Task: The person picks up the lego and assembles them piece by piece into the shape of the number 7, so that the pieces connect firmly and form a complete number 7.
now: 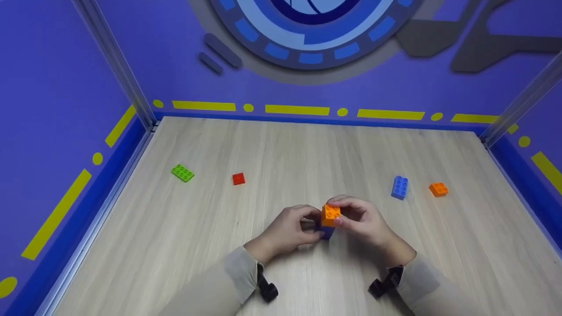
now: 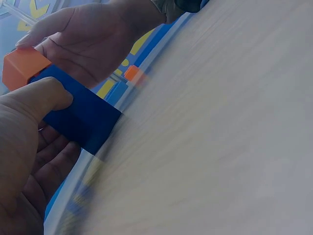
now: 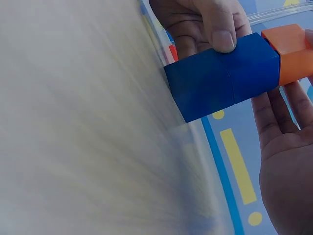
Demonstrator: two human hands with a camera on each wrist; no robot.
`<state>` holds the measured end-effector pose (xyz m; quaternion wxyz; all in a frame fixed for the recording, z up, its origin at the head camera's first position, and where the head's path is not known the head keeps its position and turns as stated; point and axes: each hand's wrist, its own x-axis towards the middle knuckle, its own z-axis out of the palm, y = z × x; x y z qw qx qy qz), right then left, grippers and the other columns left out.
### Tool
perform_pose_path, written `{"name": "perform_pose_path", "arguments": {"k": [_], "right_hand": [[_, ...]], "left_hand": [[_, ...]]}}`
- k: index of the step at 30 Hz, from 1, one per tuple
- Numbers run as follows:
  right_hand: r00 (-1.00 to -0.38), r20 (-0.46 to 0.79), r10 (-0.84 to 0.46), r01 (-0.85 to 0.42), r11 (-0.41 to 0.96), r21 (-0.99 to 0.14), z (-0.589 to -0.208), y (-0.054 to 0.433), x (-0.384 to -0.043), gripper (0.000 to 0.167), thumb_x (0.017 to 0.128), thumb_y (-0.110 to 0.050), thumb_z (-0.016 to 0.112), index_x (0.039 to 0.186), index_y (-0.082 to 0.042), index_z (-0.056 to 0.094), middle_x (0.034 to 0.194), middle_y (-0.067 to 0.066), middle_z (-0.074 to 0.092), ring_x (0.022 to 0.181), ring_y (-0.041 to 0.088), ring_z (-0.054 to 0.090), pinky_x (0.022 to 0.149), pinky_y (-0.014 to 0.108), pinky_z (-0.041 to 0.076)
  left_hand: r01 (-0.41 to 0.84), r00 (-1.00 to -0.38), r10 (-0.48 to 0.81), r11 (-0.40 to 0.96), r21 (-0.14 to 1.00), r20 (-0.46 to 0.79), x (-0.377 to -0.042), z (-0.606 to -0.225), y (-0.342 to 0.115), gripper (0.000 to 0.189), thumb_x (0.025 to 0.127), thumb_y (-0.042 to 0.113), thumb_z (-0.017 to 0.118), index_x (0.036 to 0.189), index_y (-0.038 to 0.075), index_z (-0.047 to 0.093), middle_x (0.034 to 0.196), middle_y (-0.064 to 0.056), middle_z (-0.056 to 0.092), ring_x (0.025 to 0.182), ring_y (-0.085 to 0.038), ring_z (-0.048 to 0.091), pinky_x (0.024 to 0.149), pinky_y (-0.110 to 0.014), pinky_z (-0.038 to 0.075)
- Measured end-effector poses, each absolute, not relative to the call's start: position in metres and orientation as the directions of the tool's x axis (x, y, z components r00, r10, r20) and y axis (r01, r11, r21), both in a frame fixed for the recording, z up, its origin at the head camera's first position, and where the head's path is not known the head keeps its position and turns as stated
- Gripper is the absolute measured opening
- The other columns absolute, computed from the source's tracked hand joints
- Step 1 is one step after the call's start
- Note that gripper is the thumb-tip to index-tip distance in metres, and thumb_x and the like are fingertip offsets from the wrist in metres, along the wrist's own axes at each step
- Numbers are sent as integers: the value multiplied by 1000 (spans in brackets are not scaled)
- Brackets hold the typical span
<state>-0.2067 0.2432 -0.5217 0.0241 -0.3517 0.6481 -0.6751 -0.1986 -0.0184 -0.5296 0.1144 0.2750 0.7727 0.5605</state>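
We see a small stack partly built: a dark blue base (image 3: 220, 78), whose seam suggests two bricks joined, with an orange brick (image 1: 330, 216) at its top. A slight step shows where orange meets blue, so we cannot tell whether that joint is fully pressed home. Four pieces lie loose and unjoined on the bench (image 1: 307, 153): a green brick (image 1: 182, 173) and a red brick (image 1: 238, 178) off to the left, a lighter blue brick (image 1: 399, 188) and a second orange brick (image 1: 438, 189) to the right. The stack itself stands upright between our hands, its lower end at the bench surface or just above it. Our left hand (image 1: 287, 230) comes in from the left, thumb and fingers gripping the dark blue base from opposite sides. Our right hand (image 1: 366, 224) arches in from the right, its thumb and fingers pinching the orange brick; both forearms angle inward from the near edge.
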Motion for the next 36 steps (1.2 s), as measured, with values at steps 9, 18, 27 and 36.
{"name": "perform_pose_path", "arguments": {"k": [9,18,27,36], "right_hand": [[-751,464,-471,-445,-159,-881,-522,241,-206,40,96,24,63,133,13,73,138,-3,78,128,11,74,108,24,62],[-746,479,-462,-493,-100,-864,-518,239,-205,41,94,25,66,131,9,76,135,-2,80,127,12,74,113,25,59],[-746,484,-457,-511,-72,-856,-514,237,-206,38,94,24,67,127,8,76,131,-2,80,124,14,74,113,27,59],[-724,516,-457,-505,-158,-849,-528,230,-206,37,96,25,57,129,11,66,136,-5,74,128,13,69,110,25,59]], "left_hand": [[316,-822,550,231,920,144,-200,-529,-20,36,97,10,87,132,9,79,133,-4,78,128,-12,74,111,-22,59],[321,-823,549,231,918,149,-199,-529,-20,34,98,11,87,131,10,79,130,-3,78,124,-9,73,111,-21,59],[315,-823,550,234,920,142,-200,-526,-18,33,97,10,87,130,9,79,132,-3,78,126,-10,74,110,-20,59],[328,-822,550,241,913,150,-200,-527,-18,31,98,11,87,128,9,80,130,-3,79,124,-9,74,111,-20,59]]}}
